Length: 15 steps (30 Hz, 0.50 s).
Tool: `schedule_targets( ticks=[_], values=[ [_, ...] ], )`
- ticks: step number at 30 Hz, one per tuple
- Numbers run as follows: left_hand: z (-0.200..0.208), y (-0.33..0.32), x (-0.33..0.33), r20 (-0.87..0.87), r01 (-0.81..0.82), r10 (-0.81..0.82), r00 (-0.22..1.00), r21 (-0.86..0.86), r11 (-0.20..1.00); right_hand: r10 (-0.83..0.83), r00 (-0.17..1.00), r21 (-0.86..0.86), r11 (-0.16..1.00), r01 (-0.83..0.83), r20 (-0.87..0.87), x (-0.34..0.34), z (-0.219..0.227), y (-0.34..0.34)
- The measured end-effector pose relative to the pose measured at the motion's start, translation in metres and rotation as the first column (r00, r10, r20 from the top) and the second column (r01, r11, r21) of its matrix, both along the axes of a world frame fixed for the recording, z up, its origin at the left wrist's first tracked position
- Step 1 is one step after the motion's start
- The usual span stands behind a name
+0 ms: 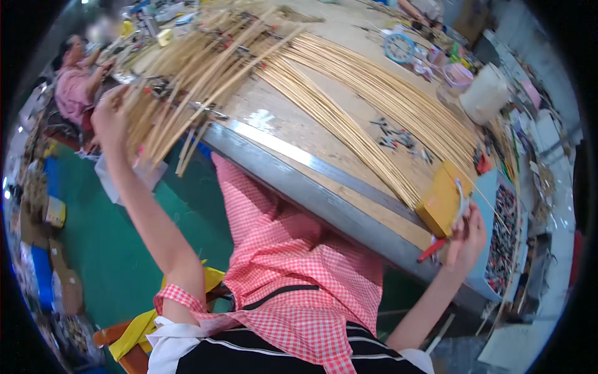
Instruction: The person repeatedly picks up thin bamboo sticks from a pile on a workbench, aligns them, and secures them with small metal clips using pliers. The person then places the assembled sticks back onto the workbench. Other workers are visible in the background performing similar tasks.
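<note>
Left hand: I see it raised at the far left, beside the clipped sticks; its fingertips blur into the background, so I can't tell whether it grasps anything.
Right hand: I have it at the worktop's near right corner, fingers bent beside a pale curved piece in front of the yellow block; I can't tell whether they pinch that piece or only touch it.
Red handle: a red-handled tool lies just left of the right hand; I can't make out its working end.
Clipped sticks: fanned over the worktop's left part, their near ends jutting past the edge; metal clips cover parts of them, and the farther ones merge in my view.
Loose sticks: long pale sticks run diagonally across the worktop, the nearer row's lower end close to the yellow block.
Clips: a small dark heap sits right of the nearer row; more fill a pale blue tray, too crowded to separate.
Other people: one in pink at left, partly hidden; another, at top right, is cut off by my frame.
</note>
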<state>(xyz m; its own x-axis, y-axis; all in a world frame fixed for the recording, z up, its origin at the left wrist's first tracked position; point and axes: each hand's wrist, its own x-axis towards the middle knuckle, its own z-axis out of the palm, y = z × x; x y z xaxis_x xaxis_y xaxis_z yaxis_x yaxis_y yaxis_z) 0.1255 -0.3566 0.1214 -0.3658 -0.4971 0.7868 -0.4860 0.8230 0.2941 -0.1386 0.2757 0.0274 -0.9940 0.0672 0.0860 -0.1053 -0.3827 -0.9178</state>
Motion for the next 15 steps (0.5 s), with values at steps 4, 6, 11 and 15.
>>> schedule_targets(
  ticks=[4, 6, 11, 15],
  values=[
    [0.01, 0.101, -0.004, -0.106, 0.042, -0.048, 0.993, -0.061, 0.997, 0.059, 0.986, 0.374, 0.928, 0.005, -0.159, -0.029, 0.023, -0.041],
    [-0.004, 0.136, -0.029, -0.183, 0.161, -0.161, 0.97, -0.015, 0.987, 0.099, 0.959, 0.656, 0.747, 0.105, -0.267, -0.068, 0.021, -0.037],
    [-0.02, 0.201, -0.042, -0.202, 0.436, -0.414, 0.887, 0.074, 0.897, 0.448, 0.789, 0.883, 0.001, 0.469, -0.42, -0.142, 0.015, -0.07],
    [-0.044, 0.225, -0.047, -0.135, 0.438, -0.418, 0.899, 0.217, 0.872, 0.566, 0.745, 0.87, -0.092, 0.484, -0.354, -0.146, 0.017, -0.093]
  ],
)
